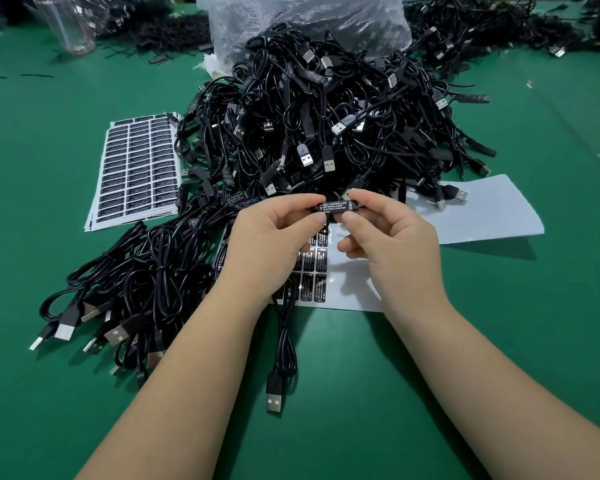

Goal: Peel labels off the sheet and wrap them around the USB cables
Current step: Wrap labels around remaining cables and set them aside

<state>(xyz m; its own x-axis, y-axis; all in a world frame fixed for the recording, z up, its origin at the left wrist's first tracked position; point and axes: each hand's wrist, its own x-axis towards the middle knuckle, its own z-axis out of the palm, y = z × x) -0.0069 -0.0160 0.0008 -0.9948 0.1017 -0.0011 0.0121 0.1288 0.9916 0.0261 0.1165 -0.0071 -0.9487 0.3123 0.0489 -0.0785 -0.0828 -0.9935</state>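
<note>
I take the working label sheet [340,285] under my wrists as my landmark. Just above it, my left hand [274,237] and right hand [388,237] pinch the two ends of one cable's small controller block [336,206], thumbs below and forefingers on top, fingers curled round it. I judge I hold it this way so the black label on it, printed face up, can be pressed flat around the block. The cable itself hangs down across the sheet, its USB plug [274,400] lying on the green table [430,393] nearer to me. Beyond the sheet rises the big heap of unlabelled cables [326,116], within easy reach. Left of the sheet lies a bundle of cables [136,271], apparently finished, and further left and back a full spare sheet [136,168].
</note>
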